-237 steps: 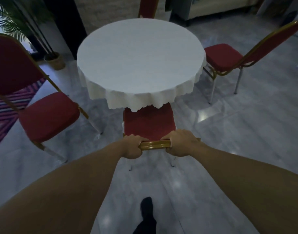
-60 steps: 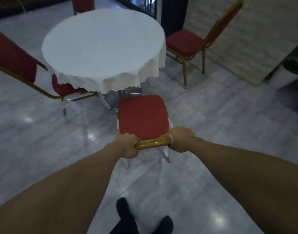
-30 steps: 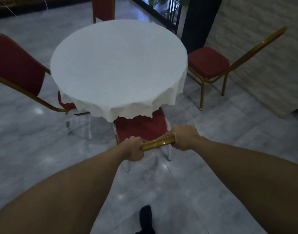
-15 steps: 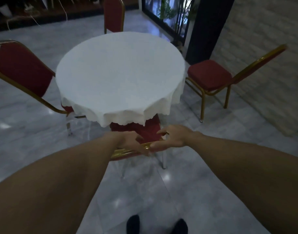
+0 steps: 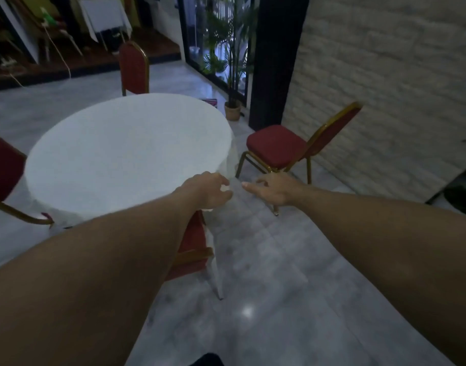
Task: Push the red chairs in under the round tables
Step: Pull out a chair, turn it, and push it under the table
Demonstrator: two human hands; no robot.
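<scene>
Banquet hall | Round table under white cloth (image 5: 126,154) | Both hands empty, left hand (image 5: 209,190) loosely curled, right hand (image 5: 273,190) spread wide | Nearest red padded gold-framed chair (image 5: 193,247) tucked under the table edge | Red chair by the brick wall (image 5: 279,147) stands clear, unpushed | Risk: a hard shove snags the hanging cloth, dragging it askew.

The table (image 5: 126,154) lies left of and beyond the fingers (image 5: 222,184), one chair (image 5: 193,249) tucked under its near edge below them, another chair (image 5: 279,146) standing clear beyond the right hand (image 5: 274,191).
</scene>
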